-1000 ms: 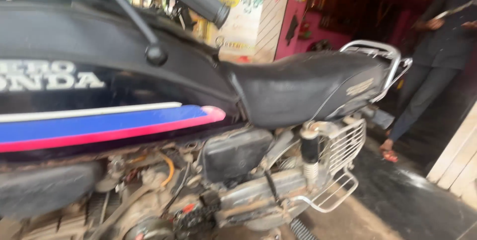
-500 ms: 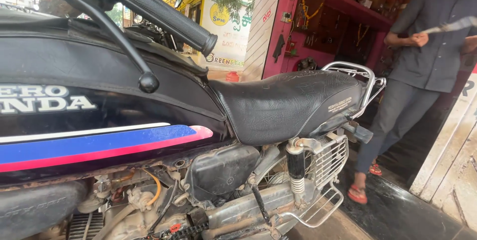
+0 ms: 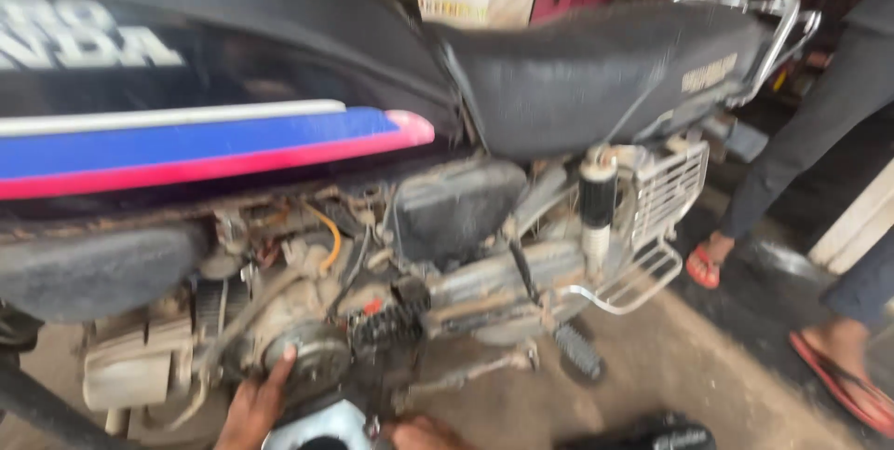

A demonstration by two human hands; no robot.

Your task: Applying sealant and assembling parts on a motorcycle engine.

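Two hands low by motorcycle engine (image 3: 307, 357), left hand (image 3: 253, 408) fingers spread on it, right hand (image 3: 424, 433) fingers unclear.

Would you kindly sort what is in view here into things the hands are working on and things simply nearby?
In hand:
left hand on round engine cover
right hand low beside it, mostly out of frame
pale rounded object between the hands

Nearby:
black seat
rear shock absorber
chrome guard
bystander's red sandals
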